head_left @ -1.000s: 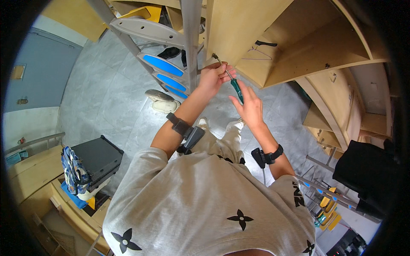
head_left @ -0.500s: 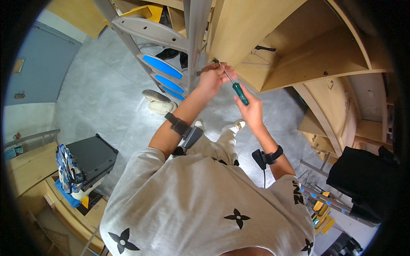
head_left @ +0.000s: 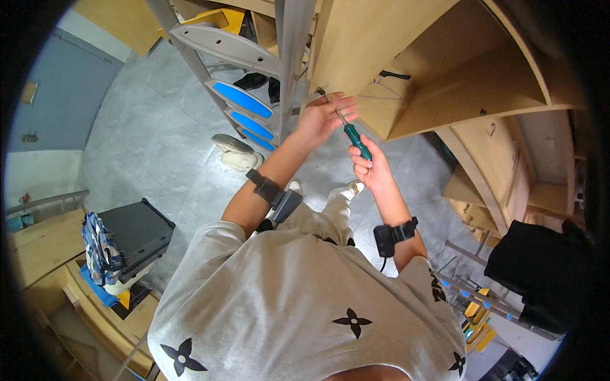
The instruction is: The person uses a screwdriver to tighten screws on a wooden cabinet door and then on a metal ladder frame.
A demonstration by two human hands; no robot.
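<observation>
My right hand is closed around the green handle of a screwdriver. Its metal shaft slants up and left toward a small metal fitting at the edge of a pale wooden cabinet panel. Beside the shaft is my left hand, its fingers stretched out and apart, gripping nothing visible. Part of the shaft lies hidden at those fingers, so I cannot tell whether the tip is seated in the fitting.
Close on the left stands a stepladder with blue treads. A hanger lies inside the open wooden cabinet. Shoes sit on the grey floor. At the right hangs black cloth; a dark case is lower left.
The fingers of my left hand have loosened from around the shaft and spread out. My right hand has shifted slightly and turned, its fingers now curled round the screwdriver's handle.
</observation>
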